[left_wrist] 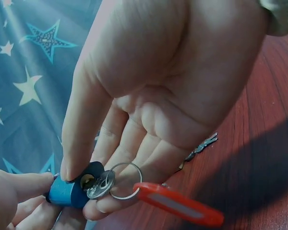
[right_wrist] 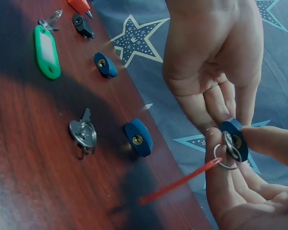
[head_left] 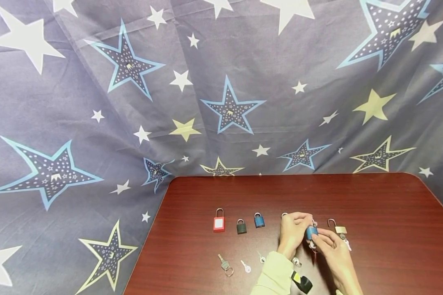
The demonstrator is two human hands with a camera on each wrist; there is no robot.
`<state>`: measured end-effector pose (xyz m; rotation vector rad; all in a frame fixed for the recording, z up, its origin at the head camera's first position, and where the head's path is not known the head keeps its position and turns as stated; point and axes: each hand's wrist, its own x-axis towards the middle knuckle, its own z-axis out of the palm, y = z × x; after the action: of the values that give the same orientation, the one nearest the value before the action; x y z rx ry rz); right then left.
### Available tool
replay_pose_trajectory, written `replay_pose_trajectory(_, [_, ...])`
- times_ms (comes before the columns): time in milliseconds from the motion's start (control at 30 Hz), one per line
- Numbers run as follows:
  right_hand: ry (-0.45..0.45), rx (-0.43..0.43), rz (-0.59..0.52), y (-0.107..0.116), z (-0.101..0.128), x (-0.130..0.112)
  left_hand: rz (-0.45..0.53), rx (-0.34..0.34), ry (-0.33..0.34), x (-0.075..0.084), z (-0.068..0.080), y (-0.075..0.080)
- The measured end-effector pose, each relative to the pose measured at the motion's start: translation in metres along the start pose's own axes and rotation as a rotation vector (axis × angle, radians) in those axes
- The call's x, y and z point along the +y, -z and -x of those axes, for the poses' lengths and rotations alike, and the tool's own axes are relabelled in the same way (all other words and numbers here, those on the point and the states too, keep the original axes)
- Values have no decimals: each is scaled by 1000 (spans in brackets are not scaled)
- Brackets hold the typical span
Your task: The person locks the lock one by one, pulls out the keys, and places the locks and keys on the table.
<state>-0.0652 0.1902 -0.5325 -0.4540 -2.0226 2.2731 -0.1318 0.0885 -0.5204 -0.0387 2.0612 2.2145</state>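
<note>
Along the tabletop (head_left: 373,196), reading from the left of the head view, stand a red padlock (head_left: 219,221), a dark green padlock (head_left: 241,226) and a small blue padlock (head_left: 259,220); below them lie a key on a ring (head_left: 225,265) and a white-tagged key (head_left: 245,267).

Right of centre, the left hand (head_left: 291,231) and the right hand (head_left: 334,250) meet over a blue padlock (head_left: 311,232) held just above the wood. The left wrist view shows the left thumb and fingers (left_wrist: 81,139) pinching the lock body (left_wrist: 69,191), keyhole end facing the camera, with a silver key (left_wrist: 100,186) at the keyway, its ring and red tag (left_wrist: 177,203) hanging below. In the right wrist view the right fingers (right_wrist: 266,141) are curled against the lock's far side (right_wrist: 234,139), thumb near the key's bow. Both hands are clamped on the lock, neither spread loose.

To seat the key well, I judge the left hand should hold the body steady, keyway squarely toward the blade, while the right lines the key straight and pushes without tilting; the dangling tag could twist the ring and skew it.

Farther right rests a brass padlock (head_left: 337,227), shackle raised, a key beside it.
</note>
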Motion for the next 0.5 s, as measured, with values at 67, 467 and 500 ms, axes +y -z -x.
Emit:
replay_pose_trajectory(67, [4,-4,-28,-1,1,2,7,20,4,0,-1,0])
replay_pose_trajectory(467, [20,-15,-2,-10,4,8,38,18,11,6,-3,1])
replay_pose_trajectory(500, [17,-4,-1,-11,3,9,33,11,8,6,-4,2])
